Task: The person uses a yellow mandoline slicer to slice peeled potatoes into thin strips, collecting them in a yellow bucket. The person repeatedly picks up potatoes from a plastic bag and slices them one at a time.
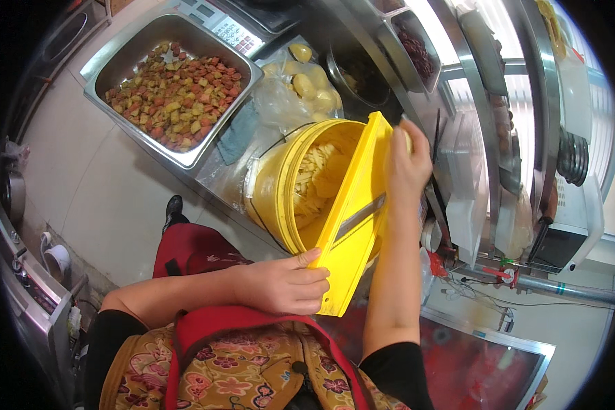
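Note:
My left hand (297, 284) grips the lower end of a yellow plastic mandoline slicer (356, 248), which lies tilted across the mouth of a yellow bucket (269, 189). The slicer's metal blade (360, 220) runs slantwise across its middle. Near the slicer's upper end, my right hand (410, 159) is closed around a pale yellowish piece, probably a peeled potato, mostly hidden by the fingers. Cut pale strips (310, 179) lie inside the bucket. Behind the bucket, peeled potatoes (305, 86) sit in and on a clear plastic bag (277, 105).
A steel pan (184, 161) of diced, browned food stands at the upper left beside a digital scale (225, 25). A blue-grey cloth (238, 133) lies between pan and bucket. Metal shelving (471, 66) with containers rises at the right. A dark metal bowl (338, 77) stands behind the potatoes.

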A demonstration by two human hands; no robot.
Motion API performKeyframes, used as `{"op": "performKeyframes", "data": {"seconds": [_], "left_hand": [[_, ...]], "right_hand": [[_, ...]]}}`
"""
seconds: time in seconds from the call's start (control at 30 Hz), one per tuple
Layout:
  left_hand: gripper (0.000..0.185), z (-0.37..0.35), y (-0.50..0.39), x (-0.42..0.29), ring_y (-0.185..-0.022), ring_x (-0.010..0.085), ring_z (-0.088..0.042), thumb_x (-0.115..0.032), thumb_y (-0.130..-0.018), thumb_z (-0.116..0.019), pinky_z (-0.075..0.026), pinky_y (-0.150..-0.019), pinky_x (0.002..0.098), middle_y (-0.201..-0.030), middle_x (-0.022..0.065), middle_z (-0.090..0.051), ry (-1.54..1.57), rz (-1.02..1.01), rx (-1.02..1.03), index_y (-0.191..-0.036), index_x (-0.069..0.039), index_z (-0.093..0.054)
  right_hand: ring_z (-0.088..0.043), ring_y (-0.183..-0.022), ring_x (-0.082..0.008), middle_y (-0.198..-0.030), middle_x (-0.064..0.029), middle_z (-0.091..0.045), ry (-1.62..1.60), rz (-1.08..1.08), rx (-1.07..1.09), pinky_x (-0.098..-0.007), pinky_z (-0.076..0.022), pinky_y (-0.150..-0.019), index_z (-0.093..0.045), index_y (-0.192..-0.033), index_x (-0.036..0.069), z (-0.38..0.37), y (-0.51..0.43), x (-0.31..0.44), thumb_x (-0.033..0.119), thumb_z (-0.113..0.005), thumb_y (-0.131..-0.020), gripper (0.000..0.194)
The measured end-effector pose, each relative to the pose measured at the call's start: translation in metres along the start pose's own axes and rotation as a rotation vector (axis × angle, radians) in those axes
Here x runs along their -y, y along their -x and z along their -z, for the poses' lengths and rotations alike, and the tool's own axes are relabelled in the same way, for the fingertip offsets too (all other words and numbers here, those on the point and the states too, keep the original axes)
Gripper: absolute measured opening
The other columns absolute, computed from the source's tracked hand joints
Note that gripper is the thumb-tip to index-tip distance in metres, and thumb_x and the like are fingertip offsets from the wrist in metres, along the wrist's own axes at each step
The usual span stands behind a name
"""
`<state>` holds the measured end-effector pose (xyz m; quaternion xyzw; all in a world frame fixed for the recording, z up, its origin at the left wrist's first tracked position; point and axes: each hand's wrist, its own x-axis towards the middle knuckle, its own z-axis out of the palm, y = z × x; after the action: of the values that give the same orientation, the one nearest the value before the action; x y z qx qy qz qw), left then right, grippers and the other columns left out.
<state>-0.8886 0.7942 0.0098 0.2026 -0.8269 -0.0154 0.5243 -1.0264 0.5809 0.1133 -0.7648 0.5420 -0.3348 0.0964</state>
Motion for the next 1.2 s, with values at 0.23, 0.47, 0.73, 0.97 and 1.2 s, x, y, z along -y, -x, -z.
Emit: {"op": "performKeyframes", "data": {"seconds": [0.23,0.47,0.73,0.97,1.2], "left_hand": [[0.012,-0.006,0.002,0.001,-0.112,0.0242,-0.062,-0.018,-0.086,-0.062,-0.04,-0.115,0.0523,-0.104,0.0069,-0.062,0.022,-0.008,0.012,-0.081,-0.011,-0.054],[0.011,-0.003,0.002,0.004,-0.115,0.0259,-0.06,-0.017,-0.086,-0.061,-0.039,-0.116,0.0529,-0.104,0.0075,-0.061,0.028,-0.04,0.069,-0.081,-0.011,-0.053],[0.011,0.001,0.0,0.001,-0.116,0.0253,-0.062,-0.018,-0.086,-0.063,-0.045,-0.113,0.0506,-0.107,0.0074,-0.062,0.033,0.012,0.013,-0.086,-0.01,-0.056],[0.011,-0.003,0.002,0.0,-0.116,0.0249,-0.061,-0.019,-0.087,-0.062,-0.045,-0.113,0.0513,-0.108,0.0082,-0.062,0.041,0.004,-0.005,-0.087,-0.01,-0.057],[0.012,-0.001,0.001,0.004,-0.115,0.0264,-0.061,-0.019,-0.087,-0.063,-0.042,-0.114,0.0527,-0.107,0.0093,-0.061,0.061,-0.039,0.035,-0.086,-0.008,-0.056]], "right_hand": [[-0.059,-0.127,-0.0415,-0.132,-0.0276,-0.061,0.012,0.167,0.294,-0.0461,-0.0447,-0.109,-0.062,-0.128,-0.007,0.064,0.169,0.047,0.012,-0.064,-0.097,0.037],[-0.036,-0.144,-0.0511,-0.152,-0.0324,-0.043,0.246,0.202,0.311,-0.0554,-0.0284,-0.119,-0.044,-0.147,-0.006,0.023,0.085,0.005,0.027,-0.048,-0.105,0.053],[-0.063,-0.112,-0.0346,-0.12,-0.019,-0.065,0.155,0.027,0.076,-0.0406,-0.0477,-0.101,-0.068,-0.117,0.002,-0.024,-0.032,-0.031,0.026,-0.062,-0.097,0.032],[-0.065,-0.105,-0.0289,-0.11,-0.0154,-0.067,-0.092,0.022,0.181,-0.0364,-0.0497,-0.096,-0.068,-0.114,-0.001,0.059,0.094,0.03,0.009,-0.068,-0.093,0.023],[-0.019,-0.153,-0.0491,-0.161,-0.0316,-0.029,0.236,0.19,0.355,-0.0555,-0.0163,-0.123,-0.033,-0.156,-0.004,0.054,0.159,0.031,0.027,-0.056,-0.102,0.066]]}}
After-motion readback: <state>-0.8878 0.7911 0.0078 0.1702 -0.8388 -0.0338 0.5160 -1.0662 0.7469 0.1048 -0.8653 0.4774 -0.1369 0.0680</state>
